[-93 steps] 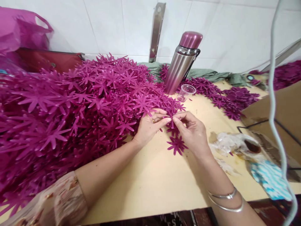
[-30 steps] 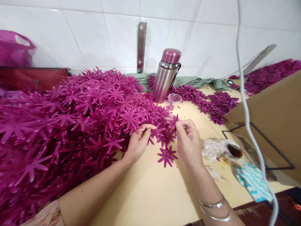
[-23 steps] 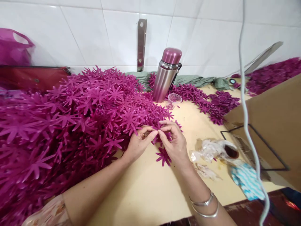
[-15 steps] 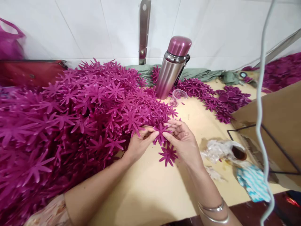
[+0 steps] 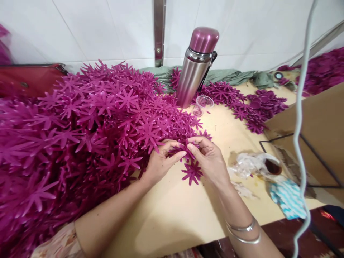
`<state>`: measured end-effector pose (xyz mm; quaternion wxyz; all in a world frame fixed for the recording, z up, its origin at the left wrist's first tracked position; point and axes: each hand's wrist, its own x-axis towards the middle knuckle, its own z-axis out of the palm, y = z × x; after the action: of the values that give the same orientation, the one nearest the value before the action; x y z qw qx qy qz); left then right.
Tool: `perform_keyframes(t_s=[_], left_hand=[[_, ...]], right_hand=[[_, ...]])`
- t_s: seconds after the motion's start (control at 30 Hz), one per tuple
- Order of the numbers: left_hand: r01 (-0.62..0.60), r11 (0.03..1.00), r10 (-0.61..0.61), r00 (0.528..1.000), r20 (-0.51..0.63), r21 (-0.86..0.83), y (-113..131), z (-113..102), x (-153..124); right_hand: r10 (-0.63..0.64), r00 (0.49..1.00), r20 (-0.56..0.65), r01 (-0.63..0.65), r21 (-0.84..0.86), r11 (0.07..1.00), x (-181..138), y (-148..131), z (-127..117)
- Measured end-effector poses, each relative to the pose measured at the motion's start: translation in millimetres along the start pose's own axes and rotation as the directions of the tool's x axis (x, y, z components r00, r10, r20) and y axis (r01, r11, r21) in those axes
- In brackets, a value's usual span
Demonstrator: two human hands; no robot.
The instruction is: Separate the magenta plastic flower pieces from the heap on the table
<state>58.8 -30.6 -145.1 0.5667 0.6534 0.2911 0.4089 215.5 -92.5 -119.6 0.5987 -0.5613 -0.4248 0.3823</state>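
A magenta, star-shaped artificial flower piece (image 5: 190, 152) with narrow petals is between my two hands, above the table. My right hand (image 5: 212, 157) pinches it between thumb and forefinger, its other fingers curled in. From the other side, my left hand (image 5: 162, 161) holds its petals between thumb and fingers; the exact contact is partly hidden. Just below my fingers, another flower piece (image 5: 192, 172) lies flat on the yellowish tabletop (image 5: 161, 215). A large heap of the same flower pieces (image 5: 107, 118) rises beside and behind my left hand.
Behind my hands stand a steel flask (image 5: 195, 71) with a purple lid and a clear plastic cup (image 5: 204, 104). More magenta pieces (image 5: 258, 111) lie at the back right. A plastic bag (image 5: 247, 165), a striped cloth (image 5: 287, 197) and a cardboard box (image 5: 309, 132) are rightward. A pale cable (image 5: 297, 136) hangs in front.
The held flower piece has turned from facing me to a more tilted, bunched position. My left thumb has shifted slightly right and my right finger grip has closed up. The view has shifted slightly.
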Motion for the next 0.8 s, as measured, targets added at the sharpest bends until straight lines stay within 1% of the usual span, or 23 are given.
perform_keyframes(t_s=[0.1,0.23,0.3,0.4,0.43,0.53,0.6,0.63,0.7,0.77,0.8], left_hand=[[0.005,1.000,-0.005,1.000,0.014,-0.026,0,0,0],[0.001,0.999,0.001,0.999,0.044,-0.044,0,0,-1],[0.003,0.999,-0.001,0.999,0.050,-0.043,0,0,-2],[0.015,0.999,-0.013,0.999,0.044,-0.044,-1,0,-2],[0.023,0.999,-0.021,0.999,0.043,-0.049,-1,0,-2],[0.064,0.995,-0.059,0.996,0.068,-0.081,-2,0,-2],[0.081,0.993,-0.074,0.994,0.079,-0.089,-2,0,-2],[0.080,0.993,-0.073,0.994,0.082,-0.088,-2,1,-2],[0.057,0.997,-0.053,0.995,0.084,-0.054,0,2,-3],[0.022,1.000,-0.023,0.996,0.087,0.020,2,3,-3],[0.004,0.998,-0.010,0.997,0.083,0.066,3,3,-3]], right_hand=[[0.007,1.000,0.003,-0.007,-0.007,1.000,1,1,0],[-0.040,0.999,0.013,0.041,-0.056,0.998,1,2,1],[-0.044,0.999,0.016,0.045,-0.071,0.996,0,2,2],[-0.026,1.000,0.001,0.026,-0.091,0.995,-3,2,6],[-0.037,0.999,-0.011,0.036,-0.113,0.993,-3,2,7],[-0.159,0.986,-0.055,0.145,-0.206,0.968,-2,3,8],[-0.211,0.974,-0.085,0.189,-0.220,0.957,0,4,8],[-0.197,0.975,-0.099,0.176,-0.195,0.965,1,5,8],[-0.108,0.988,-0.109,0.098,-0.092,0.991,1,8,9],[-0.022,0.996,-0.087,0.023,0.012,1.000,0,10,12],[-0.004,0.997,-0.076,0.008,0.042,0.999,-1,10,13]])
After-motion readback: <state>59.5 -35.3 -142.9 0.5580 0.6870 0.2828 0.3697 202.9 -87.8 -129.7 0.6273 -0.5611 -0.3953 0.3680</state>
